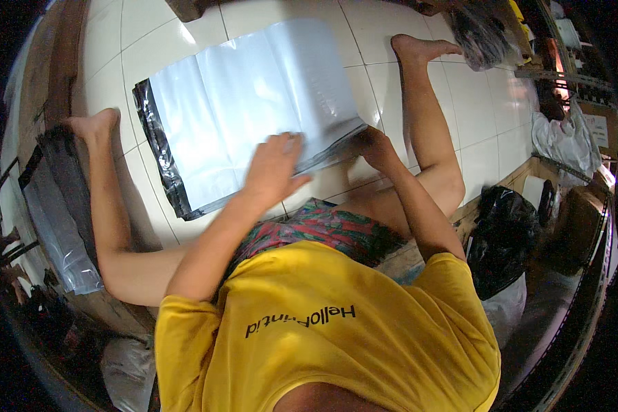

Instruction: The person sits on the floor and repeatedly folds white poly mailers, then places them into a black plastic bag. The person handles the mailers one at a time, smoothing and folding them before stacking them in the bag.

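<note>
A stack of pale grey-white plastic mailing bags [247, 89] lies on the tiles between my spread legs. Its left end has a black shiny strip, and dark layers show along the near right edge. My left hand [275, 167] rests on top of the stack near its front edge, fingers stretched out and slightly blurred. At the near right corner, my right hand [376, 149] is closed around the edge of the bags, which lifts a little there. Its fingertips are partly hidden.
White floor tiles [484, 103] surround the stack. Folded grey plastic [55, 206] lies beside my left leg. To my right are a black plastic bag [505, 237], a white plastic bag [563, 141] and metal shelving [563, 77]. A dark clear-wrapped bundle [477, 38] sits past my right foot.
</note>
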The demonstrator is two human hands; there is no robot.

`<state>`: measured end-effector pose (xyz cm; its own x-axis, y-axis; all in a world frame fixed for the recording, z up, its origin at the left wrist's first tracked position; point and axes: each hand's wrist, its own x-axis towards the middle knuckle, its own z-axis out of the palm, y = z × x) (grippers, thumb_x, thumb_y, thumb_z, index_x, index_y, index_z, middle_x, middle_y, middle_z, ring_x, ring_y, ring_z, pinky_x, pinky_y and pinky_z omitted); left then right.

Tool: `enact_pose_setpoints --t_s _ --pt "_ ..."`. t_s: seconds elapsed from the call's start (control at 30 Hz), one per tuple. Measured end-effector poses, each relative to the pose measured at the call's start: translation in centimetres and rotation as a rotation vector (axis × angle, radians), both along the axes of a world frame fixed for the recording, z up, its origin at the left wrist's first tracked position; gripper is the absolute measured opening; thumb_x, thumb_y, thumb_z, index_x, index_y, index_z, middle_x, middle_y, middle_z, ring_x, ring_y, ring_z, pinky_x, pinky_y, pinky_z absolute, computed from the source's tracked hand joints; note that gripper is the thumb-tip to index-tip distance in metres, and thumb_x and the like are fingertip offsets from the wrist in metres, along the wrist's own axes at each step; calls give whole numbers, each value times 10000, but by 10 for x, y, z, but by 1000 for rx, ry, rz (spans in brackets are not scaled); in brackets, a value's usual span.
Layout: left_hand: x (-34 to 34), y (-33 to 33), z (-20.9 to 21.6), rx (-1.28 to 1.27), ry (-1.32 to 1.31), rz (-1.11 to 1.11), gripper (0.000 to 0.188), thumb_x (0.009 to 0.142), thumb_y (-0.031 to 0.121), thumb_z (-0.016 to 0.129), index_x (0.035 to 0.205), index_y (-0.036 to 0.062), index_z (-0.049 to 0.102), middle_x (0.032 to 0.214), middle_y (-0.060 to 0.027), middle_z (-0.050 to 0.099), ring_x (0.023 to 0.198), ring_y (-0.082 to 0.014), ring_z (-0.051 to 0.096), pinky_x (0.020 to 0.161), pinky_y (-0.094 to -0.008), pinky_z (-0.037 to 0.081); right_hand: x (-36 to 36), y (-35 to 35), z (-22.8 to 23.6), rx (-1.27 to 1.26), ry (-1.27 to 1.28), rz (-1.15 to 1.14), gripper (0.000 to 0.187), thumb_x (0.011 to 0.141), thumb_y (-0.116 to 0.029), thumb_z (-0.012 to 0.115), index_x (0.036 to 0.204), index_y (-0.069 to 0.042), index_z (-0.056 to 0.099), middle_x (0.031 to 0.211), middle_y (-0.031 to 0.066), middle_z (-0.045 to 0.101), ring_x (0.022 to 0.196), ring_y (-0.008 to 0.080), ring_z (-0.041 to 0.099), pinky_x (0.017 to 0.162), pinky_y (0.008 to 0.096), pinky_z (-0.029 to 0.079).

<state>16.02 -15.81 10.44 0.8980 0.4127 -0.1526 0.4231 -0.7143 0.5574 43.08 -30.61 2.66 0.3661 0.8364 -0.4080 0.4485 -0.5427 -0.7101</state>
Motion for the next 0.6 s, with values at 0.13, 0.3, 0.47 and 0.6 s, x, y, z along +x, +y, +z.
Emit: enact_pose_setpoints --t_s 0.13,0.3,0.47,0.6 --pt "64 -44 -36 103 26 39 924 727 394 828 1446 -20 422 1322 -178 532 1183 -338 524 965 -474 444 -3 3 -3 -74 -29 12 406 864 -152 712 1228 6 625 1077 188 738 1016 322 710 878 410 560" --pt "77 -51 -57 227 -12 105 825 715 356 825 1380 -4 495 1260 -156 557 1142 -308 540 900 -455 466 -6 6 5 -107 78 -9 407 863 -177 694 1223 1 631 1049 190 740 968 310 719 839 416 563" --pt "75 -36 -58 81 -46 66 566 816 265 739 1283 -2 565 1224 -154 561 1129 -330 538 920 -457 474 -1 12 -11 -107 170 -83 390 903 -234 653 1207 10 634 1017 209 734 962 297 719 803 410 569" --pt "71 -23 -65 -2 -188 76 434 838 213 697 1196 -18 614 1145 -179 593 1038 -357 581 897 -455 508 -8 15 3 -85 453 -263 327 976 -224 586 1195 18 603 1106 199 695 961 302 704 827 419 581"
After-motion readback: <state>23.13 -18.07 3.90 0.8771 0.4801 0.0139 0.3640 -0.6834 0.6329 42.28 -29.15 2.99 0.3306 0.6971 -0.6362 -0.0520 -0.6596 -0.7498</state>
